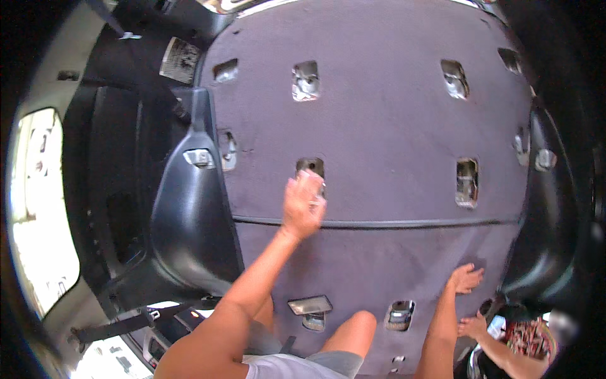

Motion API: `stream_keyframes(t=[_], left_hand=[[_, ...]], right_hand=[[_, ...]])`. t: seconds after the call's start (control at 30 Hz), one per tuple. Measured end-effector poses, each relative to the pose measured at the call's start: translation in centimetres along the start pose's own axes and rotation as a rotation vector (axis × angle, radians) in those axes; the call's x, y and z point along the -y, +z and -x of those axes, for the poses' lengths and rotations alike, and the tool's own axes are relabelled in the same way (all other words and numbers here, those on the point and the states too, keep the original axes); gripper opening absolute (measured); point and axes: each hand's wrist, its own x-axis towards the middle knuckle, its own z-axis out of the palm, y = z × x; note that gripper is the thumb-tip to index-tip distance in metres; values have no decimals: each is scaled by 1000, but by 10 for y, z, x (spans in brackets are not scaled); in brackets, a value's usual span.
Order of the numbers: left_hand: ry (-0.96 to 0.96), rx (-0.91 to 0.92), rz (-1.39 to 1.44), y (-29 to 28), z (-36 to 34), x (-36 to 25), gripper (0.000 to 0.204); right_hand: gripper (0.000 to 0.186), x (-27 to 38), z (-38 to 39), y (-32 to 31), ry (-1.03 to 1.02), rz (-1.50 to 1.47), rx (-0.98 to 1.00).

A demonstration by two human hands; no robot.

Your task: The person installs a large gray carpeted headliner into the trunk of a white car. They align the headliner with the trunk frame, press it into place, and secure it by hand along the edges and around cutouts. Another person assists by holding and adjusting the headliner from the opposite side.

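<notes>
My left hand [304,205] reaches over a rectangular cutout [310,163] in the grey carpeted floor [385,132] of a vehicle. Its fingers stretch across the opening's near part, slightly blurred and apart, and I see nothing held in them. Off to the right, my right hand [466,279] rests flat on the carpet with its fingers spread. Bare metal shows inside another cutout [467,182], beyond the right hand. Near my knees a flat rectangular piece with a pale rim [309,305] lies tilted, partly over a further cutout [314,322].
A dark seam strip [379,223] crosses the carpet. Black plastic wheel-arch trim [196,208] rises on the left, with matching trim [546,215] on the right. At lower right, another person's hand [473,326] touches the floor's edge. A belt strap [117,330] hangs at lower left.
</notes>
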Motion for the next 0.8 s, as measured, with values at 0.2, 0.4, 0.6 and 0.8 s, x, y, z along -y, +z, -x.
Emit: stream_keyframes(t=[0.2, 0.4, 0.6, 0.8], left_hand=[[-369, -27, -296, 25, -38, 123, 71], [-347, -77, -313, 43, -31, 136, 73], [-378, 30, -337, 34, -34, 132, 79], [-412, 46, -272, 34, -32, 133, 82]], right_hand=[[60, 106, 15, -104, -537, -662, -67], [74, 306, 98, -200, -1146, -670, 37], [76, 386, 150, -207, -1258, -472, 244], [79, 386, 129, -175, -1208, -427, 183]])
